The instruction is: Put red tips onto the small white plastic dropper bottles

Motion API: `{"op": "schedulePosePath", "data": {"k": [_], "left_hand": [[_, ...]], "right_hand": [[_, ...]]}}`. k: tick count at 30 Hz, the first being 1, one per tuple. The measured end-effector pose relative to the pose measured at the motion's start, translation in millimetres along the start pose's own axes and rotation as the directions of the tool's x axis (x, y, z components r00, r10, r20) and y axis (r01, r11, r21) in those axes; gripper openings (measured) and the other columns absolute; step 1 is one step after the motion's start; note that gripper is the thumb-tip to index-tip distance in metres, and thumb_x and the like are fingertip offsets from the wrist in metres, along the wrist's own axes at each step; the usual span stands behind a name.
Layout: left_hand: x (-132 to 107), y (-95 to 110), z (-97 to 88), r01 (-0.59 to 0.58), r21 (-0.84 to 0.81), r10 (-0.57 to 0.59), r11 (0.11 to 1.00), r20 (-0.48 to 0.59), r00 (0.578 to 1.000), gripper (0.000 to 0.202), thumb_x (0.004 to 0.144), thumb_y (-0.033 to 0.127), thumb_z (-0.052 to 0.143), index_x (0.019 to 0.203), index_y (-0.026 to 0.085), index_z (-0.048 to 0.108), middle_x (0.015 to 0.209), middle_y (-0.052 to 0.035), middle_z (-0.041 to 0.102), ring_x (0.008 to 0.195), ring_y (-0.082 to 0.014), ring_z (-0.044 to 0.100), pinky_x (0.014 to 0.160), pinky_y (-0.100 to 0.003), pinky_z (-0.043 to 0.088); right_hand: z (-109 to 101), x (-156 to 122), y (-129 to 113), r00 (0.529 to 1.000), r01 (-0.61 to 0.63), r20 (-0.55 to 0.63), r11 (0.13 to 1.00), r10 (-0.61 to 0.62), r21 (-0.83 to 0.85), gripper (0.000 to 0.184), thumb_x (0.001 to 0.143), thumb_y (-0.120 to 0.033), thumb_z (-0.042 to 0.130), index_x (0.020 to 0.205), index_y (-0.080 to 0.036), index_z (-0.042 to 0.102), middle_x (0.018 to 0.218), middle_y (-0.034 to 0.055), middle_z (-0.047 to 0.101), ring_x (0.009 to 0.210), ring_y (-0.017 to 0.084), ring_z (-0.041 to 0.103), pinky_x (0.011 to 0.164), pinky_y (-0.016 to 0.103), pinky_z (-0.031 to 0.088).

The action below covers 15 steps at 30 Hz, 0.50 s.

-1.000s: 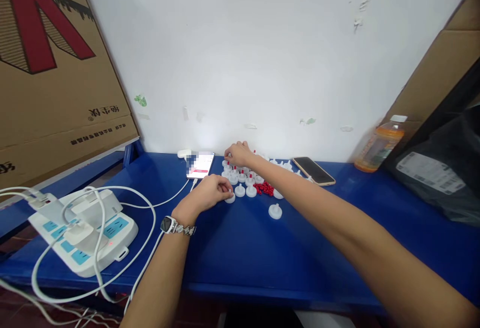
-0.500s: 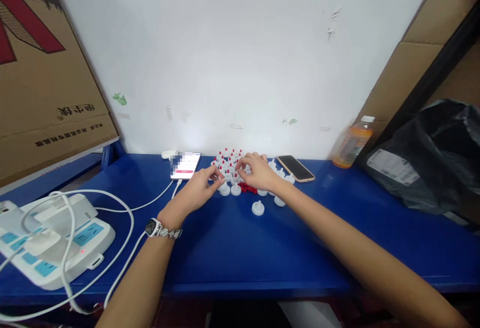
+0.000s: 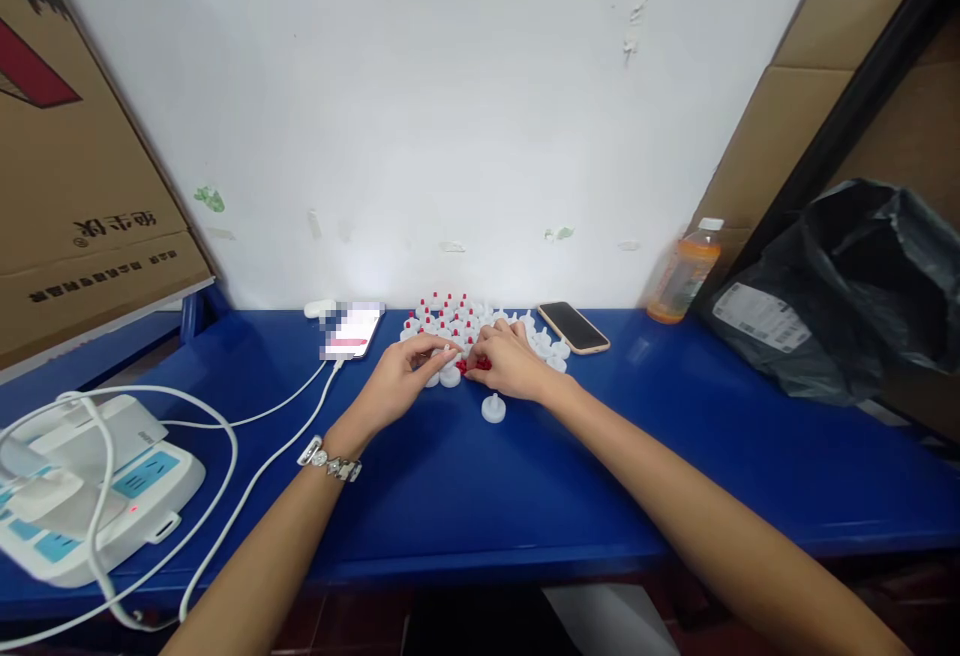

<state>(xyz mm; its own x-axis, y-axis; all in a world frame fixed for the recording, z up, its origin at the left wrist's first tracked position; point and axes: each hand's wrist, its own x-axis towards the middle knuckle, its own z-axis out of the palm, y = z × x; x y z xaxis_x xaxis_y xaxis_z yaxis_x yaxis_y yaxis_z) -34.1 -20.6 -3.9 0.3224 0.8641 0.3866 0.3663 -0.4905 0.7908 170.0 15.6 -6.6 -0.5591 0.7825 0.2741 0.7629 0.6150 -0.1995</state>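
My left hand [image 3: 405, 374] is closed, thumb and index finger pinched at the spout of a white nozzle cap [image 3: 450, 376]. My right hand [image 3: 511, 364] reaches down with its fingertips closed in a small pile of red tip caps [image 3: 480, 363]; the fingers partly hide the pile. Behind my left hand stand several white nozzle caps with red tips [image 3: 442, 321] on their spouts. Past my right hand are bare white nozzle caps [image 3: 541, 338]. One loose white nozzle cap [image 3: 493, 408] stands upright in front of the pile.
A charging phone [image 3: 364, 326] lies left of the caps and a dark phone [image 3: 574, 326] right of them. A power strip [image 3: 150, 506] with looping white cables takes up the left side. An orange drink bottle [image 3: 684, 274] and a black plastic bag [image 3: 795, 306] stand at right.
My right hand has moved down from among the red-tipped caps to the pile of red tip caps. My left hand stays by the front white caps. The view has shifted slightly right.
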Motion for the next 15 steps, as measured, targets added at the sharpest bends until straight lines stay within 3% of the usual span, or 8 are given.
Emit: {"op": "schedulePosePath", "data": {"k": [5,7,9,12,15], "left_hand": [[0.3,-0.6,3.5,-0.004,0.051,0.007,0.999,-0.053,0.999,0.039,0.099,0.047,0.043,0.105,0.020,0.071,0.107,-0.0070,0.069,0.098,-0.0216,0.059,0.086,-0.031,0.042],[-1.0,-0.3,6.0,-0.015,0.061,0.019,0.998,-0.059,0.998,0.041,0.101,0.046,0.037,0.102,0.020,0.068,0.103,-0.0058,0.066,0.097,-0.0203,0.057,0.088,-0.031,0.041],[-3.1,0.0,9.0,0.030,0.055,-0.026,0.998,-0.056,0.998,0.037,0.101,0.046,0.036,0.102,0.020,0.062,0.095,-0.0034,0.062,0.087,-0.0182,0.055,0.082,-0.030,0.041],[-6.3,0.8,13.1,0.097,0.054,-0.095,0.994,-0.045,0.995,0.026,0.097,0.044,0.047,0.109,0.022,0.049,0.094,-0.0006,0.057,0.078,-0.0156,0.051,0.075,-0.028,0.040],[-7.7,2.9,15.1,0.055,0.101,-0.055,0.993,-0.004,0.998,0.026,0.096,0.044,0.048,0.109,0.022,0.042,0.094,-0.0002,0.055,0.077,-0.0153,0.052,0.073,-0.029,0.041]], "right_hand": [[0.4,-5.9,0.7,0.996,0.013,-0.093,0.996,-0.005,0.089,0.014,0.088,-0.032,0.063,0.083,-0.021,0.070,0.093,0.0059,0.064,0.097,0.024,0.048,0.090,0.042,0.029],[0.4,-7.0,-0.2,0.986,0.020,-0.164,0.977,0.016,0.214,0.010,0.087,-0.028,0.062,0.083,-0.021,0.066,0.091,0.0044,0.066,0.095,0.022,0.050,0.090,0.040,0.031],[0.3,-7.3,-1.6,0.975,0.021,-0.210,0.902,0.077,0.430,0.007,0.084,-0.026,0.061,0.081,-0.020,0.063,0.083,0.0021,0.065,0.084,0.019,0.053,0.083,0.036,0.036],[-1.1,-7.2,-5.5,0.948,-0.008,-0.184,0.602,0.258,0.799,0.013,0.079,-0.030,0.064,0.077,-0.019,0.057,0.067,-0.0020,0.060,0.062,0.013,0.050,0.064,0.029,0.037],[-4.8,-8.3,-12.6,0.924,-0.010,-0.080,0.232,0.374,0.973,0.020,0.071,-0.033,0.071,0.074,-0.019,0.056,0.060,-0.0030,0.059,0.055,0.011,0.046,0.056,0.026,0.032]]}}
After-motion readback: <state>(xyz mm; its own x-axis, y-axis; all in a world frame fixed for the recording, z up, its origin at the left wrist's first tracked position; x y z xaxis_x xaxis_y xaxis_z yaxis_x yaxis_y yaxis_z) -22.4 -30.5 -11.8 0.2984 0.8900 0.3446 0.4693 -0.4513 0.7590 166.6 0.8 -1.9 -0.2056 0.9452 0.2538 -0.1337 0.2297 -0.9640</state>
